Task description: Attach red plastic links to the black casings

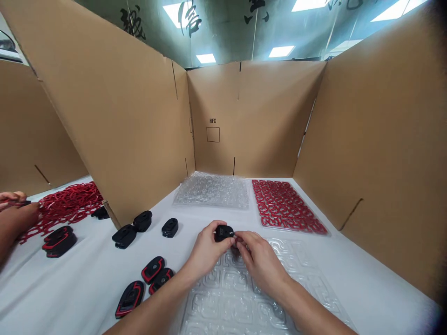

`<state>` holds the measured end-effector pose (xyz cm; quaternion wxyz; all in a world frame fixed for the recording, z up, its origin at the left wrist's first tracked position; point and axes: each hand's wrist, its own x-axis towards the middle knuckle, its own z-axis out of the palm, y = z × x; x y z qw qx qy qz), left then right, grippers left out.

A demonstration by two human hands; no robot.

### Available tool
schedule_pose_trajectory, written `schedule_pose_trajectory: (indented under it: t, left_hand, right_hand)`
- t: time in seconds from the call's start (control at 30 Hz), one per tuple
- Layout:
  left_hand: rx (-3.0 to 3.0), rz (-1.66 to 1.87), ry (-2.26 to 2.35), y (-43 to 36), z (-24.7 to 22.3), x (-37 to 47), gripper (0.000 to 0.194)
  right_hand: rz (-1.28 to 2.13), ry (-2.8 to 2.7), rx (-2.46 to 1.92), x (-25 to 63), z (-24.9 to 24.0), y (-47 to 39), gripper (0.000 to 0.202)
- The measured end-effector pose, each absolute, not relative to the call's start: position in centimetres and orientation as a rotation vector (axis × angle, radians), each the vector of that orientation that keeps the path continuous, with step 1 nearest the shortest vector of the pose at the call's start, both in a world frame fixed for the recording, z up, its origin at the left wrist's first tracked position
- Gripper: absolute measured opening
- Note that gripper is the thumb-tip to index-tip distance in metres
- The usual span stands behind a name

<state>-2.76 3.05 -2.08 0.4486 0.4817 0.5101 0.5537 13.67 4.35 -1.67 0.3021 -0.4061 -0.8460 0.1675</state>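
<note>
In the middle of the head view, my left hand (206, 246) grips a small black key fob shell (223, 232) between thumb and fingers. My right hand (260, 260) is closed in a pinch at the shell's right end, where a small pale spot shows; whatever its fingertips hold is hidden. Both hands are above a clear moulded plastic tray (237, 304). Left of my left hand stands another black fob shell (170, 228). Nearer me lie several black fob shells with red trim (130, 299), partly behind my left forearm.
A tray filled with red trim pieces (286, 204) lies back right, beside stacked clear trays (213, 190). Cardboard walls (139, 116) enclose the white table. Beyond the left wall, another person's hand (21, 211) is by a heap of red strips (71, 200) and more black shells (60, 242).
</note>
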Motion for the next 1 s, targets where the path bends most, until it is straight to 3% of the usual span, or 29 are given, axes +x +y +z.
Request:
schedule_pose_trajectory:
  t: [0.1, 0.2, 0.37, 0.63, 1.0]
  left_hand:
    - [1.339, 1.333, 1.219, 2.9, -2.2, -2.7, 0.029]
    - [1.389, 1.337, 1.232, 2.7, -2.2, -2.9, 0.034]
    - [1.447, 1.305, 1.151, 2.4, -1.9, -2.9, 0.047]
    - [1.492, 1.156, 0.921, 1.8, -0.2, -2.4, 0.032]
    - [1.447, 1.064, 0.928, 1.8, -0.5, -2.9, 0.036]
  right_hand:
    - [0.481, -2.146, -1.044, 13.8, -1.9, 4.4, 0.038]
    - [0.470, -2.159, -1.006, 13.9, -1.8, 4.2, 0.043]
    - [0.433, -2.116, -0.995, 14.1, -1.5, 4.4, 0.035]
    - [0.407, -2.071, -0.905, 14.6, -1.2, 4.8, 0.028]
    - [0.422, -2.016, -0.869, 14.6, -1.5, 4.8, 0.030]
